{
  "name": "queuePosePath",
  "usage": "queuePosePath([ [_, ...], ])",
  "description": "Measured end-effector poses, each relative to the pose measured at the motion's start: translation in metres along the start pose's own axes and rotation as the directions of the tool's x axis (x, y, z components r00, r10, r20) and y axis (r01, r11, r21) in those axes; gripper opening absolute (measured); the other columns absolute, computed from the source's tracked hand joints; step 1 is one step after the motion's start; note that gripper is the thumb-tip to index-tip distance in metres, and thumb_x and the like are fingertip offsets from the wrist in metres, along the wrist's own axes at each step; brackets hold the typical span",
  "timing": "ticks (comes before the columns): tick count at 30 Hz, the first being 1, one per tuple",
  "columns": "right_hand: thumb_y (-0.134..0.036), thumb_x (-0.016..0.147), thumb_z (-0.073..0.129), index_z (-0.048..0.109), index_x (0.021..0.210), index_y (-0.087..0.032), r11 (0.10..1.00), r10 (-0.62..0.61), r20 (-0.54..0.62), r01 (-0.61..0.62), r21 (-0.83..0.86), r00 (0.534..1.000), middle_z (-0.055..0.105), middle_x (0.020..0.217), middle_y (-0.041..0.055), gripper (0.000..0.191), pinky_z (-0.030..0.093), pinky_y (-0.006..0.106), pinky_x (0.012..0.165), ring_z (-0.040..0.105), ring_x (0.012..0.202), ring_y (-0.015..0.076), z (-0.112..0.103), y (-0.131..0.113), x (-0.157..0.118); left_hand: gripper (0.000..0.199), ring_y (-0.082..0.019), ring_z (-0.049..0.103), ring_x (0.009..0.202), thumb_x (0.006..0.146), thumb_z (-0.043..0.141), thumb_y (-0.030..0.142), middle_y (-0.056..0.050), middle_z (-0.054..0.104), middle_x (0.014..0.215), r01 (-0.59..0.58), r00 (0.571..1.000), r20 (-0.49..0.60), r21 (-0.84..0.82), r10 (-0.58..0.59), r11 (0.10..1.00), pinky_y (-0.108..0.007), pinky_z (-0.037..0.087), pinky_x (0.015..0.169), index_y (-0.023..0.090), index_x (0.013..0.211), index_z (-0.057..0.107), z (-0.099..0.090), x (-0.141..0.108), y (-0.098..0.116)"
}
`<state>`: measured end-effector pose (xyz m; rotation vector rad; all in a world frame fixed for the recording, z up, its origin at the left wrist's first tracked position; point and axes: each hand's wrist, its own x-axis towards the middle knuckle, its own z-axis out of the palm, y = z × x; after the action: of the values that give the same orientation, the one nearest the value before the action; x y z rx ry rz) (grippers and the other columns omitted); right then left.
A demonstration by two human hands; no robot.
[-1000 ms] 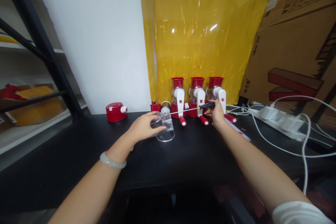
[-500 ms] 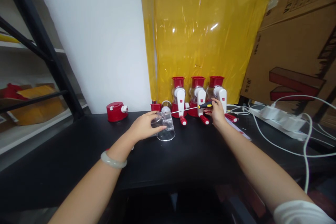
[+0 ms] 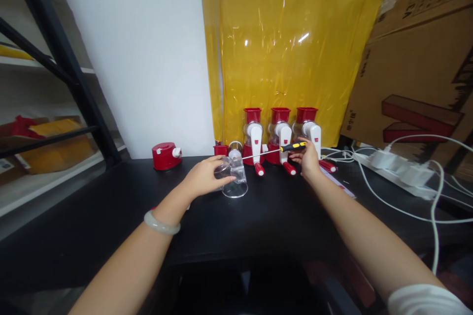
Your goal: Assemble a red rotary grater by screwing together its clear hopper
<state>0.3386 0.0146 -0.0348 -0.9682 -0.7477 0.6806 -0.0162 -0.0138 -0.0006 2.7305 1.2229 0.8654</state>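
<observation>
My left hand is closed around a clear plastic grater body on the black table, thumb in front and fingers behind. In my right hand is a screwdriver with a black and yellow handle, held roughly level. Its thin shaft points left, and the tip reaches the upper right of the clear body; whether it touches a screw is too small to tell. Just behind the body are a metal grater drum and a small red part.
Three red and white rotary graters with cranks stand at the back. A red base sits to the left. On the right lie a white power strip with cables and a flat sheet. A large cardboard box stands behind.
The whole view has shifted slightly. My right fingers have opened a little around the screwdriver handle, showing more of its yellow part. My left hand keeps the clear body in place.
</observation>
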Motion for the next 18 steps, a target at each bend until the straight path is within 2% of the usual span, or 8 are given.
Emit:
queuePosePath([
  [4,-0.029,0.088,0.043,0.058,0.112,-0.023,1.0,0.03,-0.018,-0.03,-0.005,0.999,0.064,0.067,-0.0031,0.028,0.044,0.018,0.04,0.063,0.047,0.0117,0.0005,-0.0022,0.0004,0.051,-0.033,0.064,0.123,0.082,0.067,0.064,-0.012,0.062,0.141,0.013,1.0,0.011,0.008,-0.013,1.0,-0.048,0.051,0.104,0.024,0.112,0.075,0.0,0.0001,0.0004],
  [7,-0.026,0.091,0.043,0.056,0.109,-0.023,0.998,0.069,-0.029,-0.069,0.008,0.997,0.063,0.064,-0.0042,0.023,0.044,0.017,0.039,0.06,0.044,0.0102,0.002,-0.0028,0.0001,0.051,-0.034,0.064,0.123,0.082,0.068,0.064,-0.012,0.062,0.141,0.009,1.0,0.011,0.007,-0.009,1.0,-0.049,0.051,0.104,0.024,0.113,0.075,0.0004,0.0001,-0.0002],
  [11,-0.037,0.093,0.054,0.052,0.095,-0.024,0.993,0.103,-0.013,-0.102,0.056,0.995,0.055,0.053,-0.0076,0.014,0.042,0.016,0.038,0.053,0.038,0.0089,0.0034,-0.0024,-0.0009,0.049,-0.033,0.064,0.122,0.082,0.069,0.062,-0.012,0.064,0.139,0.0,1.0,-0.003,-0.012,0.0,1.0,-0.05,0.051,0.104,0.025,0.113,0.075,0.0009,-0.0003,-0.0017],
  [14,-0.046,0.09,0.061,0.045,0.083,-0.024,0.993,0.08,0.015,-0.081,0.092,0.997,0.045,0.045,-0.0109,0.027,0.038,0.016,0.037,0.044,0.034,0.0075,0.0033,-0.0012,-0.0019,0.049,-0.033,0.064,0.122,0.082,0.069,0.063,-0.012,0.063,0.141,0.003,1.0,0.004,-0.015,-0.003,1.0,-0.05,0.051,0.104,0.025,0.113,0.075,0.0011,-0.0003,-0.0027],
  [18,-0.053,0.09,0.06,0.039,0.078,-0.026,0.998,0.028,0.065,-0.032,0.062,0.998,0.035,0.041,-0.0126,0.037,0.033,0.017,0.035,0.038,0.032,0.008,0.0024,0.0007,-0.0019,0.052,-0.034,0.064,0.123,0.082,0.068,0.064,-0.012,0.062,0.142,0.01,1.0,0.011,-0.007,-0.01,1.0,-0.051,0.05,0.104,0.025,0.115,0.074,0.0012,-0.0002,-0.0029],
])
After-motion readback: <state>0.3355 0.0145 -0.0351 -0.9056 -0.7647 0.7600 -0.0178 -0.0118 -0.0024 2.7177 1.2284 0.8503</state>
